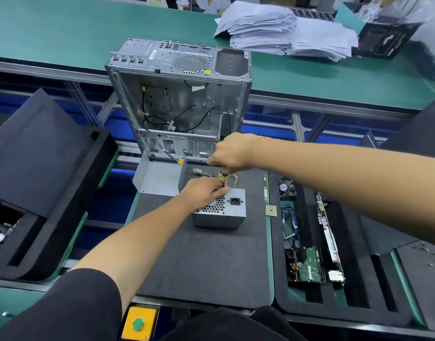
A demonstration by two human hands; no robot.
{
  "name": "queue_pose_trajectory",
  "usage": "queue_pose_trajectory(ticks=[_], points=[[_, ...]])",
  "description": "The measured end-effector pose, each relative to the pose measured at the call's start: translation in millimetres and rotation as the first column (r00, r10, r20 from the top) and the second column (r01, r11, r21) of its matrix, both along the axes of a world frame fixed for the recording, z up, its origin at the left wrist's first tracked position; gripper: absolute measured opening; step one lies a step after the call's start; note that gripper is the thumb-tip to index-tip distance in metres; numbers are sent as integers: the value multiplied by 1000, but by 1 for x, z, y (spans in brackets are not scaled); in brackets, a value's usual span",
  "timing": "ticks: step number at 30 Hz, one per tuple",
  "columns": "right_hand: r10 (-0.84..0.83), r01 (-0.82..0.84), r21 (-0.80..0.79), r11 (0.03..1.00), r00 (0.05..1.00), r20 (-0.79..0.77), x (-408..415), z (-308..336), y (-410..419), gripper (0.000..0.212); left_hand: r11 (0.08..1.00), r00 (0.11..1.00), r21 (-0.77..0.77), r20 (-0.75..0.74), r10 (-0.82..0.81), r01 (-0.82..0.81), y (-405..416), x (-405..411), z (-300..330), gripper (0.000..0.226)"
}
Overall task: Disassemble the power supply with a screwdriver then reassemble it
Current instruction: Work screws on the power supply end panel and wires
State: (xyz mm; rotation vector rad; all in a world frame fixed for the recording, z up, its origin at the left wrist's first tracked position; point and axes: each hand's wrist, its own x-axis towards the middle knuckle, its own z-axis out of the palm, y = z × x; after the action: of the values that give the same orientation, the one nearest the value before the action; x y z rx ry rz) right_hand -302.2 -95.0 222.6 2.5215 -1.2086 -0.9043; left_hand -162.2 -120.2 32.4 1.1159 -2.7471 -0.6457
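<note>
A grey metal power supply [221, 215] stands on the black mat [206, 262], its honeycomb grille and power socket facing up. My right hand [232, 152] grips the handle of a screwdriver [225, 177] held upright over the supply's far top edge. My left hand [203, 193] rests on the grille, its fingers pinching the screwdriver's shaft near the tip. The tip itself is hidden by my fingers. A bent grey cover plate [159, 178] lies just left of the supply. Coloured wires [206, 172] run out behind it.
An open PC case [179, 99] stands behind the mat. A black foam tray at right holds a small fan [287, 188], a hard drive [306, 265] and circuit boards [330, 242]. Paper stacks [285, 30] lie on the green bench. A yellow button box [139, 323] sits near me.
</note>
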Motion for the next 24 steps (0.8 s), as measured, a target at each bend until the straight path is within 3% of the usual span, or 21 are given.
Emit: queue_pose_trajectory(ticks=[2, 4, 6, 9, 10, 12, 14, 15, 17, 19, 21, 22, 24], points=[[-186, 186, 9, 982, 982, 12, 5, -4, 0, 21, 1000, 1000, 3, 2, 4, -4, 0, -1, 1, 44], [-210, 210, -7, 978, 977, -25, 4, -3, 0, 30, 1000, 1000, -6, -6, 3, -3, 0, -1, 0, 46], [-25, 20, -77, 997, 997, -71, 1, -1, 0, 27, 1000, 1000, -15, -14, 3, -3, 0, -1, 0, 47], [207, -210, -33, 977, 975, -80, -4, 0, 1, 21, 1000, 1000, -22, -11, -10, 10, 1, 0, -1, 46], [162, -163, -18, 986, 985, -62, -3, -3, 2, 21, 1000, 1000, -21, -3, -10, 10, 1, 0, -1, 44], [-108, 108, -10, 994, 994, 6, 3, -8, 4, 17, 1000, 1000, -18, 9, -9, 9, 0, -1, 0, 44], [-396, 395, 30, 918, 917, 38, 4, -10, 3, 19, 1000, 1000, -21, 0, -13, 13, 0, -1, 1, 43], [-444, 443, 36, 896, 895, 32, 3, -11, 2, 22, 999, 1000, -28, -6, -19, 19, 1, -1, 1, 42], [-349, 350, -8, 937, 936, 34, -2, -6, 2, 28, 999, 1000, -33, -13, -25, 25, 1, -1, 0, 42], [-78, 81, -73, 994, 996, 33, -7, -2, 0, 29, 999, 1000, -30, -17, -19, 18, 1, 0, 1, 44], [170, -172, -70, 983, 985, -29, -10, 0, -2, 25, 1000, 1000, -18, -10, -22, 22, 1, 0, 2, 45], [192, -195, -65, 979, 980, -53, -9, 0, -3, 25, 1000, 1000, -16, -4, -24, 24, 1, 0, 2, 44], [7, -8, -56, 998, 1000, -22, -4, -3, -1, 27, 1000, 1000, -19, 15, -20, 20, 1, -1, 2, 45]])
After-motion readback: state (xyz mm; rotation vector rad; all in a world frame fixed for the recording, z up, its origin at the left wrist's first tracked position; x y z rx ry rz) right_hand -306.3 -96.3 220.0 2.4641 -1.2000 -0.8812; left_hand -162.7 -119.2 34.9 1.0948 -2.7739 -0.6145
